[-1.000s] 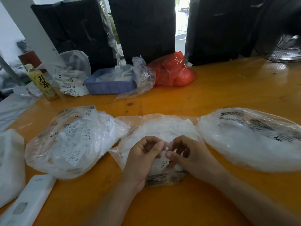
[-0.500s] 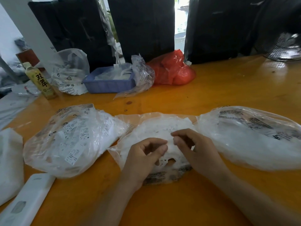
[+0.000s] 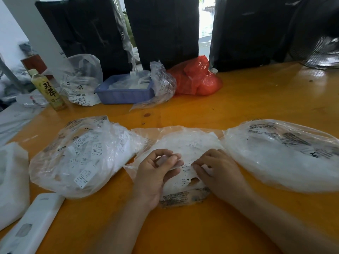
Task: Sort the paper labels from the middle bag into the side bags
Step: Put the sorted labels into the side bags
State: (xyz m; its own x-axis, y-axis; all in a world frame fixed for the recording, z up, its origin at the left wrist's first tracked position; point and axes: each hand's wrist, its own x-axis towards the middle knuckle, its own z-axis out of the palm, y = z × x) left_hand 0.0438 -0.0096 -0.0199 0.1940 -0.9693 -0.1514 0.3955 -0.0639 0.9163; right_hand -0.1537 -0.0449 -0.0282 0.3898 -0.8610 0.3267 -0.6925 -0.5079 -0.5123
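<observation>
Both hands at the table near edge, on the middle bag. Left hand: fingers curled, thumb and fingertips pinching what looks like a thin label or film at the bag mouth; can't tell which. Right hand: fingers bent, tips pressed down on the labels just right of the left hand's pinch; whether it holds 1 is not visible. The 2 hands sit nearly touching, labels between them. The top label, marked M, lies directly under and between the fingertips, long axis running roughly near-to-far.

Left bag sits just beside the middle bag, touching its left side, full of labels, mouth direction unclear. Right bag touches the middle bag's right side. Left hand nearer left bag, right hand nearer right bag; short sideways move either way, nothing in between.

Near left corner: white flat box and a white bag, close to left bag but off the path.

Far side: bottle, clear bag, blue tray, red bag, well apart from the work. Open table between them and the 3 bags.

Judged: still picking or reading a label, not yet carried.
</observation>
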